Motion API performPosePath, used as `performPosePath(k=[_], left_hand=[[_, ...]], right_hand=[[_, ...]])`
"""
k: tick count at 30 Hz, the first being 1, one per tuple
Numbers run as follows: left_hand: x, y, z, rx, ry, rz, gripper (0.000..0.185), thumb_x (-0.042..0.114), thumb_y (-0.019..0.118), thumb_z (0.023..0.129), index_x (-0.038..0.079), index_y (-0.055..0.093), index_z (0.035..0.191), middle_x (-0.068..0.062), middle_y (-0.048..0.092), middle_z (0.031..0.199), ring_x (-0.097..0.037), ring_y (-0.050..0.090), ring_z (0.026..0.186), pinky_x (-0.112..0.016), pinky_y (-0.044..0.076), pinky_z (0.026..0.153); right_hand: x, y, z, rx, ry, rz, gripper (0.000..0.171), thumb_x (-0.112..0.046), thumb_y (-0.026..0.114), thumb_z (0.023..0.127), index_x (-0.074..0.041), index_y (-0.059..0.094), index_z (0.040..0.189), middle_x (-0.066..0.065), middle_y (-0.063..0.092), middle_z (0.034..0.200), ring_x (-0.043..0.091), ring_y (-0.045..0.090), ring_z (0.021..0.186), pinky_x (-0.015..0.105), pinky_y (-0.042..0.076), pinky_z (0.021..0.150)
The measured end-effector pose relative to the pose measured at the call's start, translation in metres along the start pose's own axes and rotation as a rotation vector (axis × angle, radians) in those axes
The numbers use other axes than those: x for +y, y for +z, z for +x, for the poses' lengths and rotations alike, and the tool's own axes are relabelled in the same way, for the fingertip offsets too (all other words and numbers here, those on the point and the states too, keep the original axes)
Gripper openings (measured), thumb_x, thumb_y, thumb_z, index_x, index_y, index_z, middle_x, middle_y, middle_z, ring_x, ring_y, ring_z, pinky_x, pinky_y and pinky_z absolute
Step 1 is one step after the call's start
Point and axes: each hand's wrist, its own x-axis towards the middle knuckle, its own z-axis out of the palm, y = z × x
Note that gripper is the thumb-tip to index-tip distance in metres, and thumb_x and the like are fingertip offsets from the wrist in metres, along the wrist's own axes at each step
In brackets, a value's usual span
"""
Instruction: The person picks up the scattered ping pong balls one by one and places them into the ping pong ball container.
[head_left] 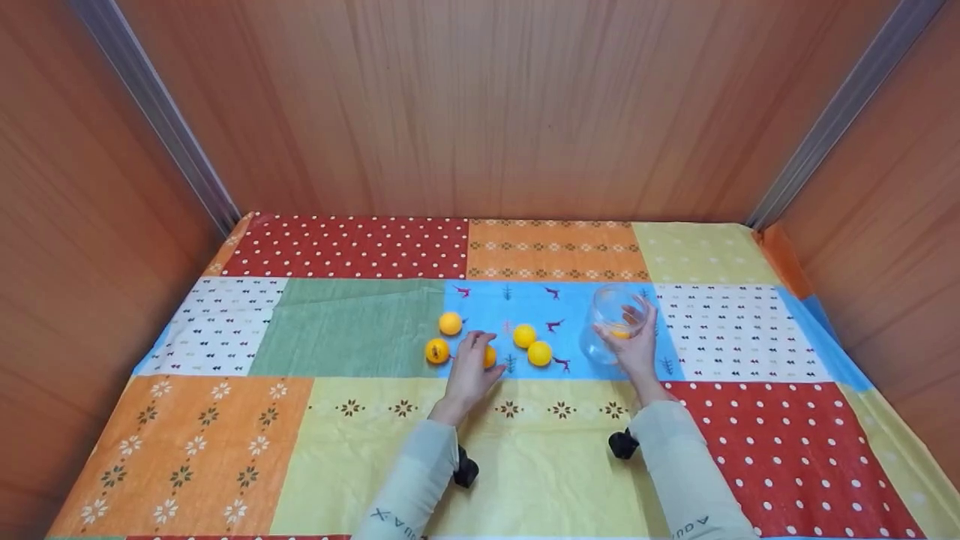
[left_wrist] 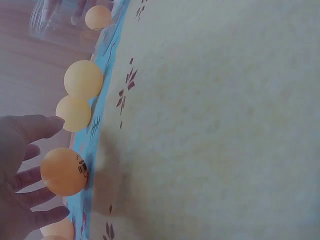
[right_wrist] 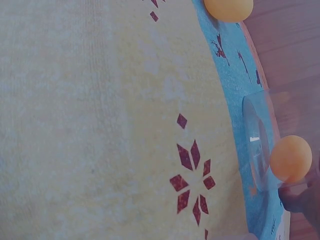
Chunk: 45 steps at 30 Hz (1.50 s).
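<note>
My left hand (head_left: pixel 471 375) is at an orange ping-pong ball (head_left: pixel 489 356) on the blue patch of the cloth. In the left wrist view, the thumb stands apart from this printed ball (left_wrist: pixel 64 171), and the spread fingers (left_wrist: pixel 35 197) lie behind it; whether they touch it I cannot tell. On the right, my right hand (head_left: pixel 636 349) grips a clear jar (head_left: pixel 598 346) round its side. One orange ball (right_wrist: pixel 291 159) shows inside the jar. Two yellow balls (head_left: pixel 539 353) lie between the hands. Left of my left hand are two orange balls (head_left: pixel 437 351).
A patchwork-print cloth (head_left: pixel 360 450) covers the table. Wood-grain panels (head_left: pixel 495 112) rise at the back and both sides, with metal strips (head_left: pixel 161 112) at the corners. Black wrist devices (head_left: pixel 466 468) stick out from the sleeves.
</note>
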Motion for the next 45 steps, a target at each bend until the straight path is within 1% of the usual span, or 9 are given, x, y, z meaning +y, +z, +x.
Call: performPosePath(k=[3,9,13,17,23,27,32,39,45], left_hand=[[-0.004,0.000,0.000,-0.010,-0.025,-0.009,0.049,0.012,0.069,0.077,0.004,0.049,0.121,-0.010,0.042,0.120,-0.027,0.041,0.110,-0.038,0.037,0.093],[-0.009,0.000,0.001,-0.012,-0.036,-0.002,0.049,0.008,0.069,0.076,0.003,0.049,0.121,-0.013,0.042,0.118,-0.029,0.043,0.107,-0.040,0.037,0.092],[-0.011,0.001,0.002,-0.015,-0.057,0.006,0.049,0.007,0.069,0.076,0.004,0.049,0.121,-0.013,0.042,0.118,-0.028,0.044,0.107,-0.040,0.037,0.092],[-0.010,0.002,0.003,-0.018,-0.074,0.012,0.048,0.005,0.068,0.076,0.003,0.050,0.120,-0.013,0.043,0.116,-0.028,0.044,0.106,-0.040,0.037,0.091],[-0.011,0.004,0.002,0.001,-0.057,0.028,0.041,0.005,0.067,0.077,0.002,0.053,0.116,-0.011,0.047,0.109,-0.026,0.046,0.102,-0.039,0.038,0.090],[-0.012,0.004,0.002,0.011,-0.047,0.016,0.038,0.004,0.066,0.078,0.001,0.054,0.114,-0.011,0.048,0.107,-0.026,0.047,0.100,-0.038,0.039,0.089],[-0.010,0.004,0.003,0.041,-0.033,0.001,0.036,0.004,0.067,0.077,0.000,0.055,0.111,-0.011,0.049,0.105,-0.026,0.048,0.098,-0.039,0.040,0.087],[-0.005,0.005,0.003,0.089,-0.039,-0.008,0.037,0.004,0.069,0.075,0.001,0.056,0.109,-0.010,0.049,0.103,-0.025,0.049,0.095,-0.037,0.041,0.088],[0.004,0.007,0.006,0.098,-0.053,-0.053,0.039,0.003,0.068,0.075,0.001,0.055,0.112,-0.009,0.048,0.106,-0.023,0.049,0.096,-0.036,0.040,0.089]], right_hand=[[0.001,0.000,0.000,0.002,-0.002,0.006,0.079,0.008,0.070,0.068,0.001,0.023,0.131,0.023,0.037,0.122,0.037,0.033,0.116,0.046,0.026,0.098],[0.013,-0.001,0.005,0.022,-0.018,0.040,0.081,0.009,0.072,0.065,0.001,0.024,0.130,0.024,0.039,0.120,0.040,0.033,0.116,0.047,0.024,0.099],[0.023,-0.003,0.008,0.022,-0.010,0.013,0.081,0.005,0.073,0.066,-0.002,0.025,0.131,0.021,0.039,0.121,0.040,0.033,0.117,0.044,0.026,0.099],[0.027,-0.003,0.008,0.019,-0.022,0.003,0.080,0.006,0.073,0.067,-0.003,0.025,0.130,0.021,0.039,0.121,0.040,0.033,0.117,0.045,0.026,0.099],[0.027,-0.002,0.008,0.025,-0.018,0.023,0.078,0.007,0.072,0.067,-0.005,0.026,0.130,0.019,0.040,0.120,0.041,0.032,0.117,0.045,0.027,0.098],[0.027,-0.002,0.008,0.017,-0.021,0.027,0.079,0.007,0.072,0.067,-0.004,0.026,0.130,0.020,0.039,0.121,0.041,0.031,0.117,0.045,0.027,0.098],[0.024,-0.002,0.008,0.008,0.013,0.009,0.082,0.003,0.073,0.067,-0.006,0.024,0.132,0.024,0.035,0.125,0.040,0.030,0.119,0.045,0.026,0.099],[0.003,0.002,0.000,0.011,-0.031,0.006,0.080,0.007,0.072,0.066,0.002,0.025,0.130,0.027,0.039,0.121,0.044,0.032,0.116,0.048,0.026,0.097],[0.000,0.002,-0.001,0.005,-0.004,-0.012,0.079,0.006,0.071,0.068,-0.002,0.024,0.131,0.025,0.037,0.124,0.041,0.031,0.118,0.046,0.026,0.098]])
